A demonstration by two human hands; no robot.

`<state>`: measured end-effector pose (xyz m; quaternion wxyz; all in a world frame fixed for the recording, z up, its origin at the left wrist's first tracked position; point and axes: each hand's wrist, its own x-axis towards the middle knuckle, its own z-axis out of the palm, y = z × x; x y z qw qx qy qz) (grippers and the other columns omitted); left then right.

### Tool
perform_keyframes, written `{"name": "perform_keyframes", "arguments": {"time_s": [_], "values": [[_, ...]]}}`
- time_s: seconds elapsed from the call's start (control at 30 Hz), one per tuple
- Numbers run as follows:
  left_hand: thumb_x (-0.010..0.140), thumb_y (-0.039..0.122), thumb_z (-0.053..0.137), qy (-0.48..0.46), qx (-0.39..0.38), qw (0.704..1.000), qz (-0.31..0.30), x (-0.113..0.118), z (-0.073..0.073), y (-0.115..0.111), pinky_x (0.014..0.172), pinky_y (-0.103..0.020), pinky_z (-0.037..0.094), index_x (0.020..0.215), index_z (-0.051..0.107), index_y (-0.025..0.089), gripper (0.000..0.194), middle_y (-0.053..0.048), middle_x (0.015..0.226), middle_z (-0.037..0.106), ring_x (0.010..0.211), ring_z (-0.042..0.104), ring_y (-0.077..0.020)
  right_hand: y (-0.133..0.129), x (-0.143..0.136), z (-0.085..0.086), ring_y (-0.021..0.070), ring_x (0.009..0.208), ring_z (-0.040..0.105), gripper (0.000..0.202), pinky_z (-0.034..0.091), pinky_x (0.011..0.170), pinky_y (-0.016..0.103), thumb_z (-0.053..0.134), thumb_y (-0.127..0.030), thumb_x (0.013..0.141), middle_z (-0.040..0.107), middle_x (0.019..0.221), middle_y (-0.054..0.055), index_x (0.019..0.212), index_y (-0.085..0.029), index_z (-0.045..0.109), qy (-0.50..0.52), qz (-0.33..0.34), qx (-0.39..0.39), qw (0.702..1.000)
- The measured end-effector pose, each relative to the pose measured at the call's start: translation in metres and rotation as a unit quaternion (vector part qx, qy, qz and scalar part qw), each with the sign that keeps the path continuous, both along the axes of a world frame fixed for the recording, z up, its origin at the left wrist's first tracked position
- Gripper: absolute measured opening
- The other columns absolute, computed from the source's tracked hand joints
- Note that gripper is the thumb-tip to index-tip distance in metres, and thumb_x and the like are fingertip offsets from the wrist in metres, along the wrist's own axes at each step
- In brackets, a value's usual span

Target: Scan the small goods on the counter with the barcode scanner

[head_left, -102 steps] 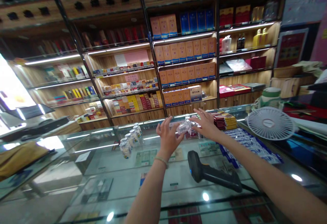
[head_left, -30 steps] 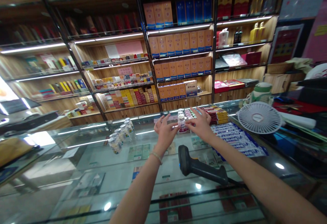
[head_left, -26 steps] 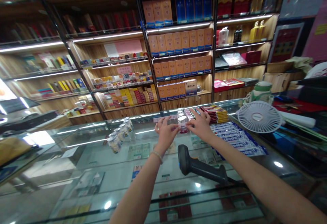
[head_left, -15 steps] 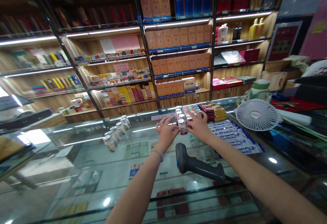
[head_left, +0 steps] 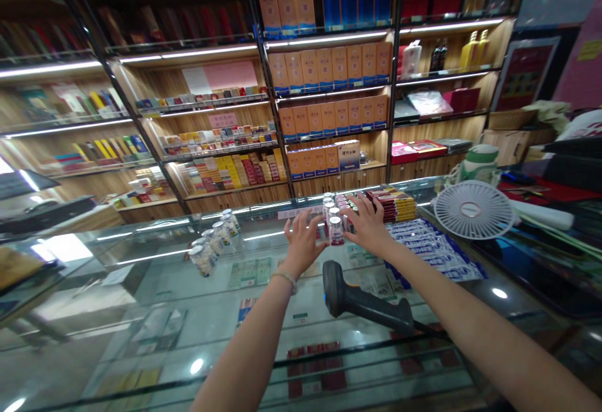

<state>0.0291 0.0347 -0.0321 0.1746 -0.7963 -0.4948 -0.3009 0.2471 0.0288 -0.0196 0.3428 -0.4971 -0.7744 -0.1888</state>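
Several small clear jars with white lids stand in a row on the glass counter; the nearest jar (head_left: 335,231) has reddish contents. To its left my left hand (head_left: 303,239) is open, fingers spread, apart from the jar. My right hand (head_left: 367,224) is on the other side with fingers spread and curved; its thumb is close to the jar, and I cannot tell whether it touches. Behind the right hand are stacked red and yellow packets (head_left: 395,205), and blue-and-white packets (head_left: 430,249) lie to its right. A black barcode scanner (head_left: 364,302) rests in front of both hands.
A second row of white-lidded jars (head_left: 214,242) stands to the left on the glass counter (head_left: 197,311). At the right are a white fan (head_left: 473,210) and a green-and-white flask (head_left: 477,164). Lit shelves with orange boxes (head_left: 324,67) line the wall behind.
My left hand has let go of the nearest jar and drawn back left, its fingers opening. The right hand's fingers have loosened beside it. The jar row has stayed in place.
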Motion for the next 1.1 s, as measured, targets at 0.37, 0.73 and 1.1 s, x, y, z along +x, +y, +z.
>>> {"name": "perform_keyframes", "arguments": {"time_s": [0.37, 0.73, 1.1], "values": [[0.075, 0.04, 0.08, 0.029, 0.005, 1.0, 0.0, 0.01, -0.006, 0.004, 0.118, -0.057, 0.015, 0.137, 0.053, 0.037, 0.068, -0.011, 0.154, 0.041, 0.143, 0.034, -0.0328, 0.002, -0.001, -0.008, 0.0338, 0.149, 0.022, 0.045, 0.014, 0.116, 0.061, 0.074, -0.029, 0.078, 0.038, 0.157, 0.012, 0.121, -0.03, 0.061, -0.006, -0.008, -0.018, 1.0], [0.077, 0.041, 0.078, 0.04, -0.005, 0.999, 0.032, 0.019, -0.004, 0.003, 0.118, -0.056, 0.016, 0.139, 0.051, 0.038, 0.067, -0.008, 0.155, 0.04, 0.143, 0.033, -0.0313, 0.007, -0.001, -0.01, 0.0333, 0.147, 0.025, 0.043, 0.013, 0.116, 0.061, 0.073, -0.031, 0.08, 0.04, 0.155, 0.011, 0.122, -0.03, 0.062, -0.017, -0.043, -0.009, 0.999], [0.079, 0.047, 0.076, 0.053, 0.001, 0.998, 0.043, 0.016, -0.005, 0.005, 0.119, -0.057, 0.015, 0.15, 0.039, 0.038, 0.08, -0.009, 0.16, 0.034, 0.148, 0.028, -0.0328, 0.008, 0.003, -0.009, 0.0342, 0.149, 0.021, 0.058, 0.009, 0.117, 0.061, 0.071, -0.041, 0.082, 0.035, 0.159, 0.012, 0.136, -0.03, 0.054, -0.045, -0.051, -0.013, 0.998]]}}
